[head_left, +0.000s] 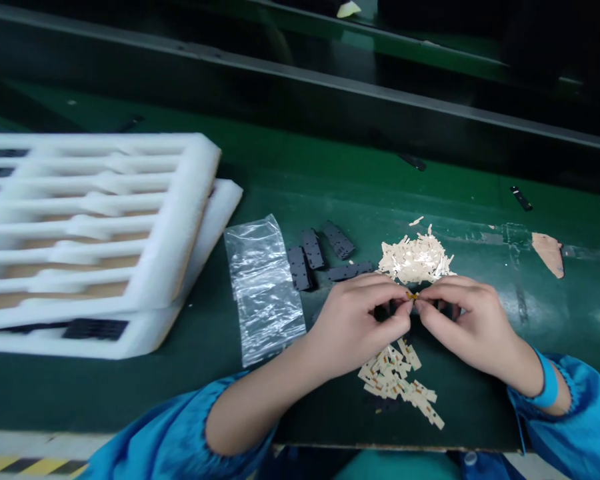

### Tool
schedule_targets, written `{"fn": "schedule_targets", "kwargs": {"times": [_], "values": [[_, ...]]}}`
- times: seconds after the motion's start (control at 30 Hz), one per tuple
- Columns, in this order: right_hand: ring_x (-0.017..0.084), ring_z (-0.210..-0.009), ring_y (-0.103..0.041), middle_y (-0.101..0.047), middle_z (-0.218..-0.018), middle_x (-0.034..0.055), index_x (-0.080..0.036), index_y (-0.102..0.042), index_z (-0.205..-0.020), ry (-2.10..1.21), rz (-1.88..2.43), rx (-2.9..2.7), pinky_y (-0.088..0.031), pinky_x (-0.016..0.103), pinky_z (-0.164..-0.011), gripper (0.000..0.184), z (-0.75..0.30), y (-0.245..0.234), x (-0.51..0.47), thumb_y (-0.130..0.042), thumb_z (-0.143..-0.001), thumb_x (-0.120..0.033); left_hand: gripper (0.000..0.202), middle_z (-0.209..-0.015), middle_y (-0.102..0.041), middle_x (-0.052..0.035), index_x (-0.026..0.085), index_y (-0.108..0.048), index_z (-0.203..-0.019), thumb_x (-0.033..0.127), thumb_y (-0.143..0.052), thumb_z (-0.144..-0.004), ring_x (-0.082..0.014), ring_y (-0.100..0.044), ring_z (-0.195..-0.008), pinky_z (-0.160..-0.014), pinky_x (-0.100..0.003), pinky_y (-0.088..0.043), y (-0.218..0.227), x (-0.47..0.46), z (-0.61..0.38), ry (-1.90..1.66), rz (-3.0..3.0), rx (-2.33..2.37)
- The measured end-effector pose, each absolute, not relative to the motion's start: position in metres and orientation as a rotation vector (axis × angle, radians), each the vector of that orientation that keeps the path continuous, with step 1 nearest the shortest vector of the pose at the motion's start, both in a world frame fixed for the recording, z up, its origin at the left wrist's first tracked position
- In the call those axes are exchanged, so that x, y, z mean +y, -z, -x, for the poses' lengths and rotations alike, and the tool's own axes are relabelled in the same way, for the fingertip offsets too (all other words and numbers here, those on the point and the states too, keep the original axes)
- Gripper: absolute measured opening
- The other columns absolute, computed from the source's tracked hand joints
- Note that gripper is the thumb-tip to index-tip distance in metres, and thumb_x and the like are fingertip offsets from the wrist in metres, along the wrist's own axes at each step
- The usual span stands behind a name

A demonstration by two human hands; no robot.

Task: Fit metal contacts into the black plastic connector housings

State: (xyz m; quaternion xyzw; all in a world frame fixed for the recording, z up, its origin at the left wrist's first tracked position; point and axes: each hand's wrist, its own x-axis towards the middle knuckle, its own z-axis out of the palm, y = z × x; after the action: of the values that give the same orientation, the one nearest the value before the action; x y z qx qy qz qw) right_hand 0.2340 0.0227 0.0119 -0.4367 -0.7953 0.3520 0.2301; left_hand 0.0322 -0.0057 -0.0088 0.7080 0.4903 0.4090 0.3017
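Thumb and forefinger of my left hand (pixel 365 317) pinch a tiny amber-coloured piece (pixel 413 296), and my right hand (pixel 470 323) pinches it from the other side. The piece is too small to make out its kind. Just beyond the fingertips lies a heap of small cream-coloured strips (pixel 415 257). Below my hands, nearer the table's front edge, is a loose spread of flat cream pieces with amber and green marks (pixel 397 377). Several dark grey perforated blocks (pixel 313 249) lie beyond my left hand.
A clear plastic bag (pixel 265 290) lies flat left of my left forearm. White slotted foam trays (pixel 155 293) are stacked at the left, some slots holding black parts. A torn brown scrap (pixel 549 253) and a small black strip (pixel 521 198) rest on the green table (pixel 545 313) at the right.
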Motion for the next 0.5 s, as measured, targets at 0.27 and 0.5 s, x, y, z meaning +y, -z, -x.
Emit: {"fn": "schedule_targets", "kwargs": {"times": [0.27,0.5], "values": [[0.022,-0.069,-0.073,-0.078,-0.078,0.0033,-0.025,-0.077,-0.077,-1.091,1.182,-2.141,-0.054,0.031,-0.061,0.019,-0.246,-0.003,0.020,-0.064,-0.090,-0.026,0.021,-0.079,-0.080,-0.0032,0.019,-0.077,-0.087,0.019,-0.057,-0.091,-0.0163,-0.073,-0.072,-0.076,-0.030,-0.062,0.011,-0.011,-0.038,-0.945,-2.097,1.222],[0.022,-0.062,-0.070,-0.077,-0.076,0.0031,-0.026,-0.079,-0.075,-0.916,1.289,-2.145,-0.049,0.029,-0.052,0.017,-0.261,0.021,0.036,-0.071,-0.086,-0.036,0.017,-0.082,-0.080,-0.0048,0.018,-0.078,-0.088,0.021,-0.062,-0.091,-0.0156,-0.073,-0.074,-0.077,-0.029,-0.062,0.012,-0.009,-0.032,-1.073,-1.964,1.172]]}}
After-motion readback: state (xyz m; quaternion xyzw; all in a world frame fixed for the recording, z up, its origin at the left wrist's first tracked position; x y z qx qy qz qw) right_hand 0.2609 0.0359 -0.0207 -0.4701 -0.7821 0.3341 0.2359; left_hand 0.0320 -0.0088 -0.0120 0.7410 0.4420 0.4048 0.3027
